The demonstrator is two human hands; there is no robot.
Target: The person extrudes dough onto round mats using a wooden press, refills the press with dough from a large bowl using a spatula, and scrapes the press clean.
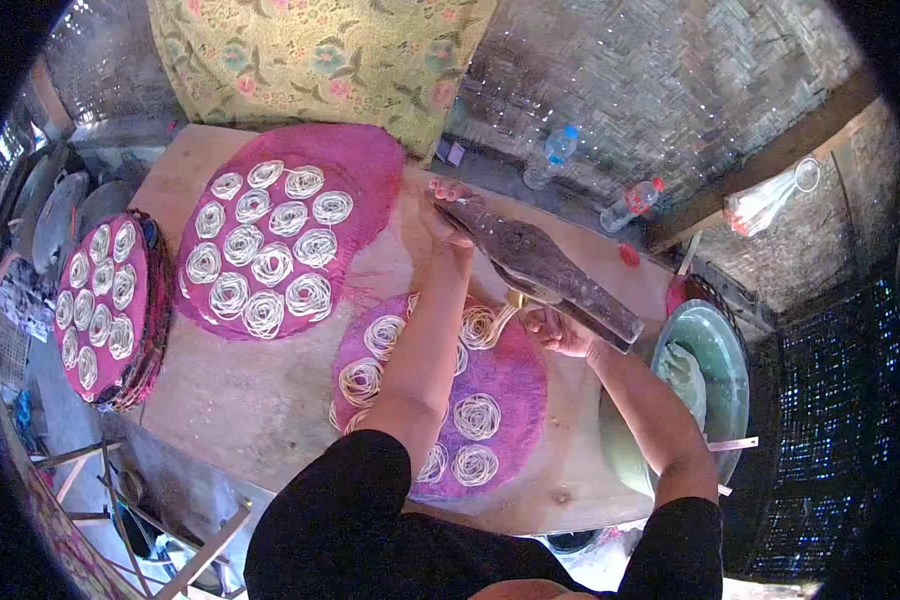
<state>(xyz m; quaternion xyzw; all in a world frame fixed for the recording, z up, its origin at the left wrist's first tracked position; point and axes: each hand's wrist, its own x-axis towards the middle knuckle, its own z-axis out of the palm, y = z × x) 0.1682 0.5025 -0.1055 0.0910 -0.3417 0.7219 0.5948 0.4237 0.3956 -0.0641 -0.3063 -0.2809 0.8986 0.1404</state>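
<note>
Left hand [448, 215]: clasps the far end of the press [540, 262].
Right hand [560, 332]: fingers curled beneath its near end, grip partly hidden.
Noodles [482, 327]: trail onto near cloth [518, 385].

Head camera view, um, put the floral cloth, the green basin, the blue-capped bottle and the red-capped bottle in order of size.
Largest to smallest, as they look here:
1. Floral cloth
2. Green basin
3. Blue-capped bottle and red-capped bottle: too alike to rank.
</note>
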